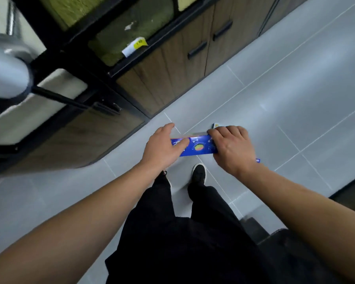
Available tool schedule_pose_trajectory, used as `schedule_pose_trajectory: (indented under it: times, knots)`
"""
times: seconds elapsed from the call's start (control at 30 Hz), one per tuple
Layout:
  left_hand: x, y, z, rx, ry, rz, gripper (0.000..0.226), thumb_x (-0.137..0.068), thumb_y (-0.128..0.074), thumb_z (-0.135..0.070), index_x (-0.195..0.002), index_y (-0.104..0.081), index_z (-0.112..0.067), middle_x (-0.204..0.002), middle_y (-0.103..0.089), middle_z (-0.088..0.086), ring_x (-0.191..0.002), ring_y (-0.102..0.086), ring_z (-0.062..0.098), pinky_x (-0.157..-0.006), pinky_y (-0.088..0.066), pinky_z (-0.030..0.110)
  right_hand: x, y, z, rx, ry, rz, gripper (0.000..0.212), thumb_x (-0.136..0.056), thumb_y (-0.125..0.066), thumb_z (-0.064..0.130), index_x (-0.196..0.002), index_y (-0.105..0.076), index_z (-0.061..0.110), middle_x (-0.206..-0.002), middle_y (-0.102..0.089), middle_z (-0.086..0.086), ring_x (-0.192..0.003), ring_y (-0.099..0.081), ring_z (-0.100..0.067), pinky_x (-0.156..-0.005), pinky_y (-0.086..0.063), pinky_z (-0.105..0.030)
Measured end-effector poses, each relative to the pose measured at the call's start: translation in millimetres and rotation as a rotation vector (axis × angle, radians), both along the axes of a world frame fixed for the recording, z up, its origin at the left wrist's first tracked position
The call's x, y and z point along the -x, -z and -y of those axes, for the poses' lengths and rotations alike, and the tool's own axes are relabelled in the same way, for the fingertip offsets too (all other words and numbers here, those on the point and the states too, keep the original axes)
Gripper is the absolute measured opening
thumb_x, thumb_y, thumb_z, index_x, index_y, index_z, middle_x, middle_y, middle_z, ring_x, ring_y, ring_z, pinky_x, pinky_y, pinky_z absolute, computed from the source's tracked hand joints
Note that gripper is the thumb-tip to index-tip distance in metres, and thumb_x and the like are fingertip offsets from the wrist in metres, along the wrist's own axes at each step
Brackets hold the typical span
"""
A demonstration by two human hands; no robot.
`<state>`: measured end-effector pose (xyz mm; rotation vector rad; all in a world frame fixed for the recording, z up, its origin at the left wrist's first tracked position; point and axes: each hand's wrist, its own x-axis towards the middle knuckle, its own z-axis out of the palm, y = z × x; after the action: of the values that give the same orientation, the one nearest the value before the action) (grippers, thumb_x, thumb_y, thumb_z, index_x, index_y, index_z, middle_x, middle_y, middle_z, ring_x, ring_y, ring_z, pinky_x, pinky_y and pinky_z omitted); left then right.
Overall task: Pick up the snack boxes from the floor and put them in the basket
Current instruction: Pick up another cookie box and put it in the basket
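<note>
At far left a blurred rounded silver metal object fills the edge of the view, with a black-framed shelf unit holding green and cream cushions beside it and wood-grain cabinet doors with black bar handles running off to the right along the wall. In the middle, above the floor and ahead of the person's black shoes, the left hand grips the left end of a long blue cardboard snack box with a round printed picture on its face, thumb laid across the near face and fingers wrapped over the far side. The right hand clamps the box's right end, fingers curled over its top edge; a pale corner of what may be a second box shows just past those fingers, too little to tell. Below lies a floor of large grey tiles with thin pale joints, and the person's black trousers fill the lower centre.
</note>
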<state>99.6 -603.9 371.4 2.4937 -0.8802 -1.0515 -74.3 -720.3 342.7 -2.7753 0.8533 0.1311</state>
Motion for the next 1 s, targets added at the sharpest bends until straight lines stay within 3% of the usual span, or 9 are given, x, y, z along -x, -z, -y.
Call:
schedule_pose_trajectory:
  times: [0.07,0.17,0.27,0.4,0.53,0.73,0.87,1.0]
  knots:
    - [1,-13,-23,0.072,0.134,0.03,0.079,-0.077,-0.068,-0.051,-0.144,-0.038,-0.02,-0.146,-0.043,0.001,-0.131,-0.042,0.021,-0.107,-0.036,0.032,-12,-11,-14,-0.051,-0.029,-0.032,0.052,-0.06,-0.071,0.012,-0.111,-0.065,0.018,-0.099,-0.067,-0.003,-0.092,-0.061,-0.035,-0.088,-0.042,-0.04]
    - [-2,-22,-73,0.019,0.258,0.132,0.093,-0.068,-0.075,-0.05,-0.146,-0.034,-0.023,-0.147,-0.038,-0.001,-0.134,-0.035,0.023,-0.11,-0.033,0.034,-39,-30,-43,-0.169,-0.148,-0.126,0.054,-0.069,-0.066,0.018,-0.123,-0.06,0.021,-0.111,-0.065,-0.002,-0.102,-0.057,-0.034,-0.094,-0.037,-0.04]
    - [-13,-27,-128,-0.067,0.207,0.221,0.083,-0.069,-0.073,-0.043,-0.142,-0.037,-0.024,-0.139,-0.044,-0.002,-0.127,-0.038,0.023,-0.103,-0.039,0.035,-71,-46,-70,-0.288,-0.292,-0.216,0.057,-0.076,-0.063,0.028,-0.132,-0.05,0.027,-0.122,-0.06,0.003,-0.111,-0.053,-0.028,-0.097,-0.035,-0.036]
    - [-35,-38,-234,-0.055,-0.072,0.199,0.054,-0.068,-0.073,-0.04,-0.116,-0.053,-0.025,-0.109,-0.056,-0.003,-0.1,-0.056,0.021,-0.079,-0.05,0.034,-127,-63,-131,-0.309,-0.569,-0.27,0.058,-0.077,-0.065,0.04,-0.131,-0.049,0.029,-0.122,-0.061,0.004,-0.106,-0.055,-0.025,-0.085,-0.038,-0.032]
    - [-46,-50,-345,0.068,-0.347,0.126,0.052,-0.056,-0.086,-0.042,-0.099,-0.061,-0.024,-0.091,-0.062,-0.004,-0.083,-0.06,0.019,-0.073,-0.05,0.032,-177,-78,-212,-0.32,-0.792,-0.261,0.065,-0.068,-0.06,0.063,-0.125,-0.05,0.033,-0.116,-0.063,0.008,-0.101,-0.057,-0.022,-0.086,-0.043,-0.033]
    - [-51,-69,-522,0.158,-0.67,0.054,0.045,-0.056,-0.089,-0.029,-0.094,-0.064,-0.022,-0.086,-0.067,-0.008,-0.079,-0.062,0.014,-0.072,-0.051,0.031,-242,-93,-356,-0.346,-0.921,-0.268,0.074,-0.064,-0.079,0.058,-0.126,-0.05,0.03,-0.114,-0.057,0.008,-0.104,-0.052,-0.014,-0.091,-0.049,-0.034]
    - [-46,-72,-619,0.213,-0.866,0.013,0.05,-0.056,-0.089,-0.026,-0.099,-0.065,-0.023,-0.091,-0.07,-0.011,-0.083,-0.065,0.008,-0.075,-0.052,0.027,-281,-97,-456,-0.403,-1.058,-0.311,0.061,-0.065,-0.081,0.045,-0.117,-0.054,0.029,-0.106,-0.057,0.011,-0.097,-0.057,-0.011,-0.084,-0.049,-0.029]
    - [-41,-71,-693,0.3,-1.085,0.004,0.057,-0.049,-0.083,-0.036,-0.102,-0.064,-0.026,-0.092,-0.071,-0.012,-0.082,-0.066,0.002,-0.076,-0.052,0.023,-319,-101,-533,-0.439,-1.164,-0.344,0.053,-0.065,-0.082,0.04,-0.11,-0.058,0.03,-0.101,-0.061,0.011,-0.089,-0.058,-0.007,-0.077,-0.046,-0.022]
